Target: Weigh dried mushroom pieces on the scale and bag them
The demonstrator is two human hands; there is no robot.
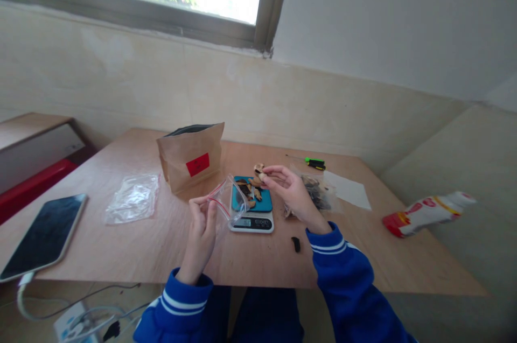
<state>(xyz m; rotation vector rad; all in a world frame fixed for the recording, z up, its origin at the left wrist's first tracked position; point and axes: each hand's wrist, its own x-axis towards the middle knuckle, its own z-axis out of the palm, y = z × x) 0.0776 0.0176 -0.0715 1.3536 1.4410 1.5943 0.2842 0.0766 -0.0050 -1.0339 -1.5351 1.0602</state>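
Head view | left hand [200, 238] grips clear zip bag [229, 204], mouth spread, turned toward digital scale [251, 222] | right hand [291, 192] pinches dried piece [260, 176] just above teal tray [265, 204] bearing more dried pieces [245, 188] | scale sits on tabletop [121, 257], within both hands' reach

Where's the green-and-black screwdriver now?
In the head view, the green-and-black screwdriver lies on the far side of the wooden table, beyond the white paper sheet, right of the teal-topped digital scale.
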